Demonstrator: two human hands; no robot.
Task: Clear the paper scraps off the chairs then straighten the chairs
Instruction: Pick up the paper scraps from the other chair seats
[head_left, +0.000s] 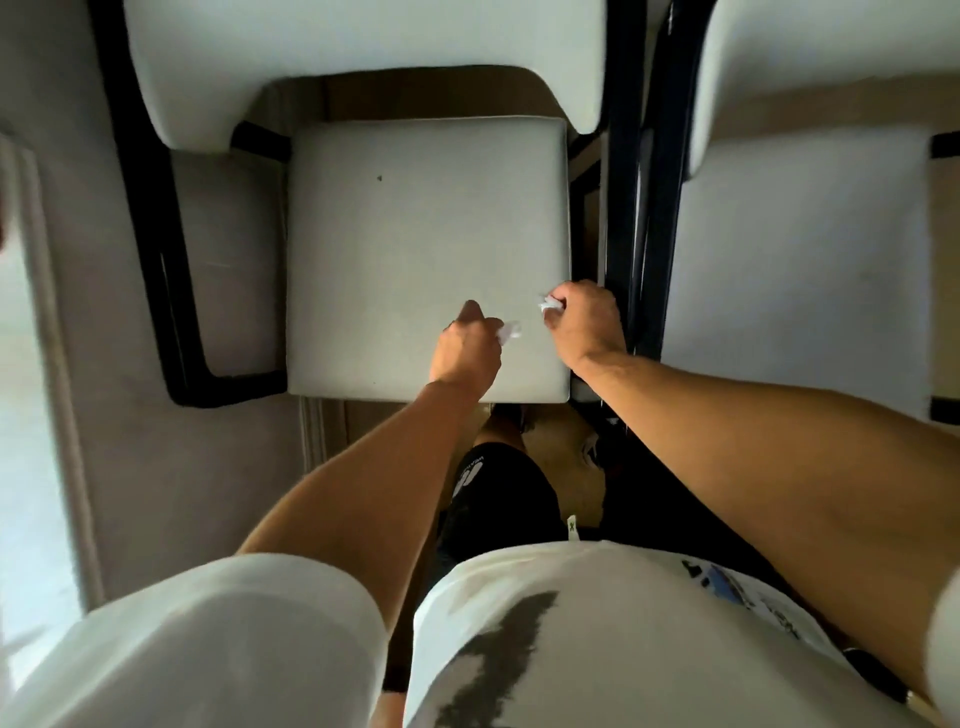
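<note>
**Both hands hold paper scraps over the chair seat**

White lettering on the person's black shorts (480, 475) is too blurred to read, and the blue and black print on the white T-shirt (613, 639) is no clearer.

The pale grey square padded seat (415, 218) of the black-framed armchair lies smooth, with one tiny dark speck near its back left quarter. The left hand (467, 351), fingers curled, pinches a small crumpled white paper scrap (511, 330) above the seat near its front edge. The right hand (587, 322) is closed around a second crumpled white scrap (548, 304) at the seat's front right corner, just beside the black armrest frame (623, 218). A second pale-seated chair (795, 270) stands close against that side, leaving only a narrow gap. Grey carpet (156, 467) lies open to the left.
</note>
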